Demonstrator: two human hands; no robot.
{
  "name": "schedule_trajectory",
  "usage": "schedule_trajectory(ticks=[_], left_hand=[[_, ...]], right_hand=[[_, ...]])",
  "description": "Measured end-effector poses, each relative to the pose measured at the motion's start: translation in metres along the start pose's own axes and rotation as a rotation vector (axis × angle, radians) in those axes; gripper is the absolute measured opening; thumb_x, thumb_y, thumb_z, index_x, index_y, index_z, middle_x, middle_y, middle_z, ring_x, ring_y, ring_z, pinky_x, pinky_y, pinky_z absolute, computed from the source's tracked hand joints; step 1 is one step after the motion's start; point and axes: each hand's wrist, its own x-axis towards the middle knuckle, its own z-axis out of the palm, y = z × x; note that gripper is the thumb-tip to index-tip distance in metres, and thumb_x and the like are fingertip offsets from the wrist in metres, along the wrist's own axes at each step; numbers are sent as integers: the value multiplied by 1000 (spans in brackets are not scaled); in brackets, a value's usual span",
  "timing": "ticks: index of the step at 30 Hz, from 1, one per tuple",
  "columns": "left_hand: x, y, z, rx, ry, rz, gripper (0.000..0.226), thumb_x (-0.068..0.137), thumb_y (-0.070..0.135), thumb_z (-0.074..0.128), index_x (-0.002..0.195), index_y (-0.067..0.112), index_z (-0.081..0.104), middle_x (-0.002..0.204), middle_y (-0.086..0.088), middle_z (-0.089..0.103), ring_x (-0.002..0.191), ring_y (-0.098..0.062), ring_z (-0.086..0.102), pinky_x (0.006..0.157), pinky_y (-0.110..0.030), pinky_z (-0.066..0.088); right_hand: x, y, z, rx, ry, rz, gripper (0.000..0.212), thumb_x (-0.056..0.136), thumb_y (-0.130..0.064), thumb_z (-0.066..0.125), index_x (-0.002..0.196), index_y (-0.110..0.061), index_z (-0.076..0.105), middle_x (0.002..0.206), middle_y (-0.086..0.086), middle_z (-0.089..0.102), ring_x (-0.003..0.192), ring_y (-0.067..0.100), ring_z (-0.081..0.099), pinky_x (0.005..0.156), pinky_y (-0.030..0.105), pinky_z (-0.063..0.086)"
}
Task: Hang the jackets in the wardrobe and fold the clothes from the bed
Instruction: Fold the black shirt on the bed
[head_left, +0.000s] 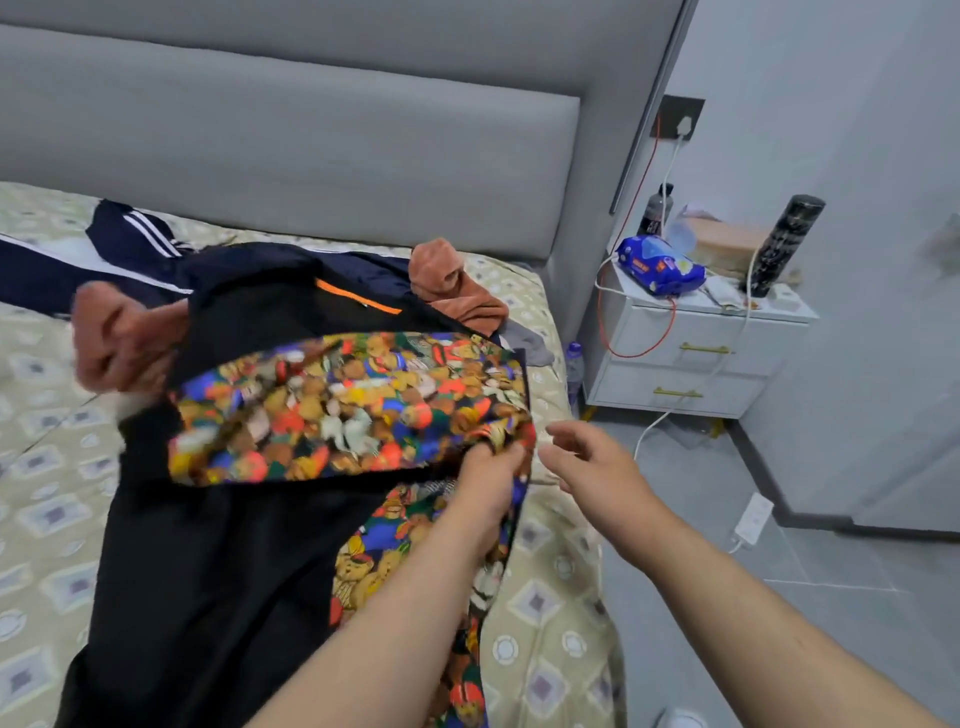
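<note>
Near the bed's (550, 644) right edge, the left hand (491, 470) has its grip pinched on the black jacket's (218, 551) bear-print lining; the right hand (587, 462) hovers spread and empty over bare floor (753, 613). A blurred third hand (122, 340) holds the far side. Beyond lie a striped navy jacket (130, 239) and the nightstand (691, 353); its blue packet's (657, 265) writing is unreadable.

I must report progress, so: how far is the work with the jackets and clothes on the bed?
Done: nothing shows as hung or folded; no wardrobe is in view. In hand: the left hand grips the bear-print lining of the black jacket; the right hand is open beside it. Left: the navy striped jacket, the rust-orange garment and a grey garment lie unfolded on the bed.
</note>
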Motion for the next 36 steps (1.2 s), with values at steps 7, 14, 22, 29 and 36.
schedule_trajectory(ticks=[7,14,22,29,36], left_hand=[[-44,-61,43,136,-453,-160,36,74,9,66,110,12,72,95,-1,76,89,-17,72,87,-40,56],[-86,-29,10,689,-721,-108,16,88,23,62,101,31,68,99,4,70,93,-6,62,85,-22,48],[3,62,-151,885,312,214,10,91,14,66,97,19,72,100,2,71,103,-24,64,90,-33,46],[111,121,-161,1417,237,421,68,85,18,72,146,5,43,155,-18,36,141,-33,39,117,-37,28],[144,138,-155,1487,153,202,59,81,42,75,133,21,57,133,-5,63,120,-27,59,100,-36,46]], right_hand=[[27,53,-31,258,145,426,28,92,-31,68,105,-7,61,92,11,72,74,20,67,63,30,52],[26,89,-45,348,99,639,10,98,-9,58,101,-2,64,87,21,75,75,34,71,69,43,58],[48,86,-68,441,190,555,34,100,-38,55,105,-7,66,93,18,75,89,37,71,81,49,57],[49,99,-69,791,-3,621,45,96,-40,55,118,-3,67,111,22,72,93,39,72,81,50,59],[59,92,-72,711,-166,667,40,84,-18,63,118,3,63,112,28,69,89,41,71,82,53,58]])
